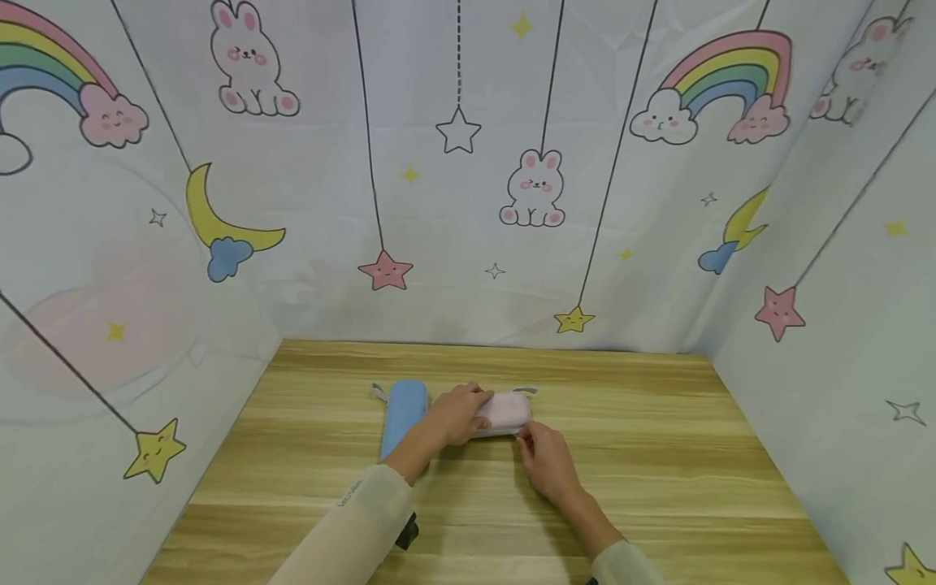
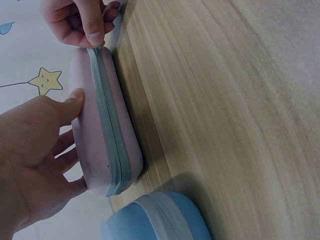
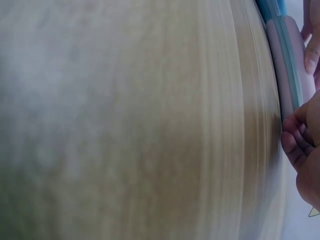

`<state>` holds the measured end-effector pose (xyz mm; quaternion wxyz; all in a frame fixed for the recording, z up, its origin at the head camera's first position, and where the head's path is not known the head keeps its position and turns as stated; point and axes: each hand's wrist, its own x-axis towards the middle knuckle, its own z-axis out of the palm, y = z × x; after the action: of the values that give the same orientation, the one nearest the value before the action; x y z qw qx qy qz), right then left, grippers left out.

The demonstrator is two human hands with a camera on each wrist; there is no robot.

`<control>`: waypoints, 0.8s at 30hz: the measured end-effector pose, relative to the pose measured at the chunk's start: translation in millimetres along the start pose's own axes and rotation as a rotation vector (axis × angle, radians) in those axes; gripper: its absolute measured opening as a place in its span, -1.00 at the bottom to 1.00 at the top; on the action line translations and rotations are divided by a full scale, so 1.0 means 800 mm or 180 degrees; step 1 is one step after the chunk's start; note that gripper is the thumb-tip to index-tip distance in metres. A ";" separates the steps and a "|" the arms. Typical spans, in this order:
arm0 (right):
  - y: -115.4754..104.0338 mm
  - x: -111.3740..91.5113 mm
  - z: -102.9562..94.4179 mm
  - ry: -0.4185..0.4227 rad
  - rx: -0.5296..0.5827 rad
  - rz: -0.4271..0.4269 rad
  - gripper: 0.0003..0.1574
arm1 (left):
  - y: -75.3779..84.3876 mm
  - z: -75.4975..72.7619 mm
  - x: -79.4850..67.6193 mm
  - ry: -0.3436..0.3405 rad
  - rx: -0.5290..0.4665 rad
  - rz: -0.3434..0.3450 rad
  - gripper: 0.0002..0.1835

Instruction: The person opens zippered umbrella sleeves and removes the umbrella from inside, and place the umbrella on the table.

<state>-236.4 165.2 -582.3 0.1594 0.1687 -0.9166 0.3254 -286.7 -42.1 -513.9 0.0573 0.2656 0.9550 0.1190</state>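
A pink zippered pencil case point(image 1: 509, 411) lies on the wooden table, with a grey loop at its far right. My left hand point(image 1: 455, 416) grips its left part, thumb on the near side and fingers over the top. At the right front corner, my right hand point(image 1: 550, 465) pinches the zipper pull point(image 2: 97, 50) between thumb and curled fingers. In the left wrist view the grey-green zipper point(image 2: 111, 125) runs along the case's side, its teeth meeting along the visible length. Just left of my left hand is a blue zippered case point(image 1: 405, 414), partly hidden by my forearm.
The wood-grain table point(image 1: 643, 455) extends around both cases. White fabric walls point(image 1: 453, 211) printed with rabbits, stars and rainbows enclose its back and sides. A grey strap point(image 1: 379, 392) sticks out from the blue case's far end.
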 end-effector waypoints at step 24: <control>-0.008 0.001 0.006 0.0081 0.0007 -0.0085 -0.82 | -0.003 0.000 0.000 0.0000 0.0001 0.0002 -0.38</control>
<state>-235.7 156.9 -582.2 0.1752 0.1770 -0.9118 0.3264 -287.7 -44.2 -514.5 0.0573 0.2660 0.9549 0.1189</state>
